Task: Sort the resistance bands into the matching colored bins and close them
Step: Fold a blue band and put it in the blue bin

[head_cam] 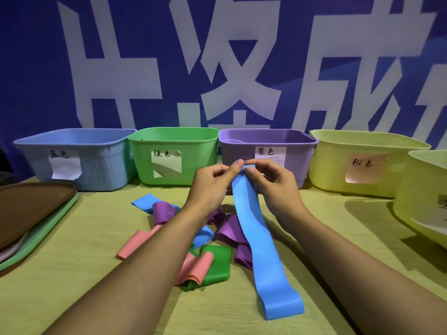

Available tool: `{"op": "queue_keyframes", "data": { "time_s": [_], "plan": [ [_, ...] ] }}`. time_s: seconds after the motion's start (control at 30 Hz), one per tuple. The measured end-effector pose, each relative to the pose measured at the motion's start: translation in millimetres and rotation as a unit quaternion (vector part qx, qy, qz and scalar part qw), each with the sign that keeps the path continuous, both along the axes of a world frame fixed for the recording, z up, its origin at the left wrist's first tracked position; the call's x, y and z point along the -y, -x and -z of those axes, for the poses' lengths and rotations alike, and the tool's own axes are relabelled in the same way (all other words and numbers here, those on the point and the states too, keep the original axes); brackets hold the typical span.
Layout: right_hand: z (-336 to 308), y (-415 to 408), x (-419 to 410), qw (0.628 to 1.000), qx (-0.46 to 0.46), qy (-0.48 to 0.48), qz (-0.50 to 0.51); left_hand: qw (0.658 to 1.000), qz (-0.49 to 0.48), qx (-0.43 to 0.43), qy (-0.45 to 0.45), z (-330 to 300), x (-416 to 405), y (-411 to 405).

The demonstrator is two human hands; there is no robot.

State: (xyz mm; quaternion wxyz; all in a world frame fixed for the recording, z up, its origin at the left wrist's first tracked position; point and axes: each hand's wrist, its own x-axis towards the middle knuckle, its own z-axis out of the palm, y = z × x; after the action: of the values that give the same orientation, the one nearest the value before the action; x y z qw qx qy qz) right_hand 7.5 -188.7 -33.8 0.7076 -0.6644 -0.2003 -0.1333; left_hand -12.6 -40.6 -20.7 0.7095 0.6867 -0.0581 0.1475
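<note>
Both hands, left hand (pixel 212 187) and right hand (pixel 273 184), pinch the top of a long blue band (pixel 256 240). Its lower end lies on the surface (pixel 96 238), before the purple bin (pixel 300 163).

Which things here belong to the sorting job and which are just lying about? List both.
Job:
- blue band, pinched by left hand and right hand
- loose bands pile
- blue bin, green bin, purple bin, yellow bin
- stacked lids

Lying about:
- blue banner
- table cover
</note>
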Motion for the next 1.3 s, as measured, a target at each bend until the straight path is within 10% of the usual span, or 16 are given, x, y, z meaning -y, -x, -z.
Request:
{"op": "queue_keyframes", "data": {
  "time_s": [1.3],
  "plan": [
    [1.7,-1.9,0.5,0.999,-0.014,0.034,0.005,0.997,0.052,0.061,0.013,0.3,-3.9,-5.7]
  ]
}}
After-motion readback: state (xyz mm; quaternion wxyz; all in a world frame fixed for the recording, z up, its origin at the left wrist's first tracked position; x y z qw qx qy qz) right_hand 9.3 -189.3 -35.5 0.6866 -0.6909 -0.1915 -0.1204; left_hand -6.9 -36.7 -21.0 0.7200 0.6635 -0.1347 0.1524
